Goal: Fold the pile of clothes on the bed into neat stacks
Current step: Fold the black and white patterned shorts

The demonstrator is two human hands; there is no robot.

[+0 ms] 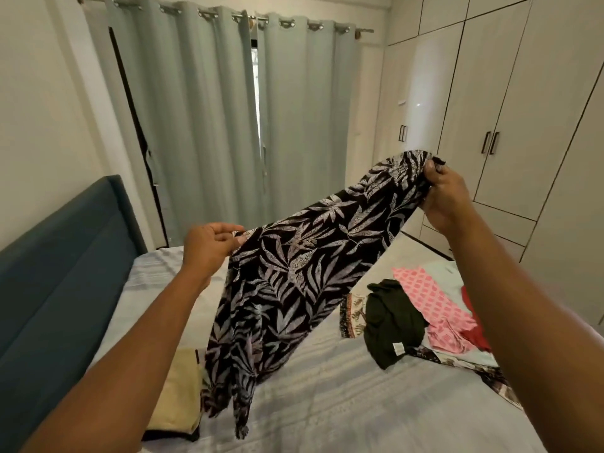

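Above the bed, a black leaf-print garment is held up in the air, stretched between both hands, with its lower part hanging down almost to the bed. The right hand has its fingers curled tightly round one bunched end, raised high over the bed; the left hand, lower and nearer the bed's headboard, pinches the opposite edge between thumb and fingertips. As a judgement, the task is at an early stage. Only one folded tan piece lies flat on the near edge of the bed at the headboard end, the start of a stack. On the bed's far end from the headboard an unsorted pile waits, with a crumpled dark green garment, a pink patterned cloth, a red item and other printed fabric under them. The garment in hand is not yet folded, and the whole pile is left to do. A small white label shows on the green garment, too small to read; no other writing or brand can be made out.
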